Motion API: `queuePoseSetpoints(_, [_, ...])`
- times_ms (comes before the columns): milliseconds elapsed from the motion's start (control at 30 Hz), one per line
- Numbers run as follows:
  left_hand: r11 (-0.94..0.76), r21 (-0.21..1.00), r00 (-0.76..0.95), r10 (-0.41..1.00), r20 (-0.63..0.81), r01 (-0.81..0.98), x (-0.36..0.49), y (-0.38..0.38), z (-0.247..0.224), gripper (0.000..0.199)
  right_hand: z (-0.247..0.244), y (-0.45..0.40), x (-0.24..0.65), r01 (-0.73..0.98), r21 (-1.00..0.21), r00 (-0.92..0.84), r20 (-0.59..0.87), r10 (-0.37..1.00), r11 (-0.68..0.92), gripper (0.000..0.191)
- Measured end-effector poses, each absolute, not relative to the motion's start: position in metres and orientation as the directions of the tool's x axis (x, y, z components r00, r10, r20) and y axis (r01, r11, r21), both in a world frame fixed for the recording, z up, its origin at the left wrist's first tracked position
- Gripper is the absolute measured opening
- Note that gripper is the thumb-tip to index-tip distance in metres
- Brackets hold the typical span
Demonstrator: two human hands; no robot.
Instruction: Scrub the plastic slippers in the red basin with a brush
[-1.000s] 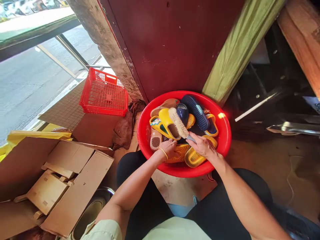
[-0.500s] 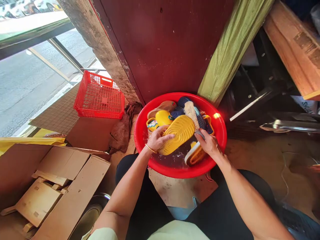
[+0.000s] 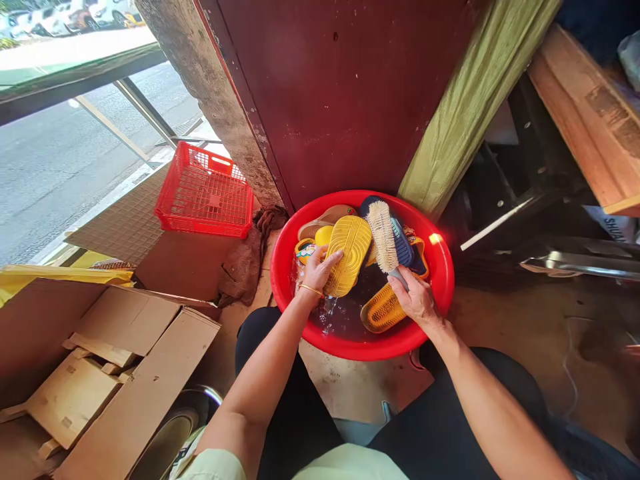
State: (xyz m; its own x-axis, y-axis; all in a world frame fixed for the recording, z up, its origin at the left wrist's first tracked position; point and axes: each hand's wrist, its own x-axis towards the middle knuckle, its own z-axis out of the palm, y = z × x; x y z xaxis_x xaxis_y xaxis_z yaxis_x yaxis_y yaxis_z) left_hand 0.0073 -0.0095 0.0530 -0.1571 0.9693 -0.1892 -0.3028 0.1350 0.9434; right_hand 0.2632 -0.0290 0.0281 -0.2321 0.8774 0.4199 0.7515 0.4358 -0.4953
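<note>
My left hand grips a yellow slipper, its ridged sole facing up, and water runs off its lower end. My right hand is closed around the grey handle of a scrubbing brush, whose pale bristles show. Both are held over a red basin of dark water. Beneath my right hand another yellow slipper lies in the water, partly covered. Toward the basin's far side are a tan slipper, a dark blue slipper and other footwear, overlapping one another.
A red plastic crate stands left of the basin, with a brown cloth beside it. An open cardboard box holding wooden pieces is at lower left. A maroon door panel rises behind the basin; a green curtain hangs at right.
The yellow slipper in my left hand has turned more upright and shifted slightly left. The brush has moved away from it, bristles now showing more. The slipper under my right hand has shifted left.
</note>
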Motion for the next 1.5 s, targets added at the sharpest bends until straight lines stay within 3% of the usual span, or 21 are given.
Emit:
queuePoseSetpoints(300, [0.146,0.979,-0.187,0.967,-0.171,-0.142,0.01,-0.001,0.03,0.059,0.027,-0.033,0.259,0.739,-0.494,-0.281,0.392,0.876,0.458,0.048])
queuePoseSetpoints(567, [0.198,0.964,-0.133,0.966,-0.223,-0.177,0.011,-0.001,0.029,0.059,0.028,-0.031,0.258,0.748,-0.476,-0.304,0.373,0.876,0.462,0.048])
queuePoseSetpoints(1200, [0.167,0.972,-0.155,0.969,-0.193,-0.165,0.012,0.0,0.028,0.051,0.024,-0.03,0.259,0.752,-0.467,-0.314,0.367,0.876,0.465,0.047])
queuePoseSetpoints(1500, [0.155,0.951,-0.205,0.955,-0.214,-0.267,0.014,0.001,0.025,0.05,0.025,-0.028,0.254,0.783,-0.478,-0.253,0.339,0.906,0.398,0.048])
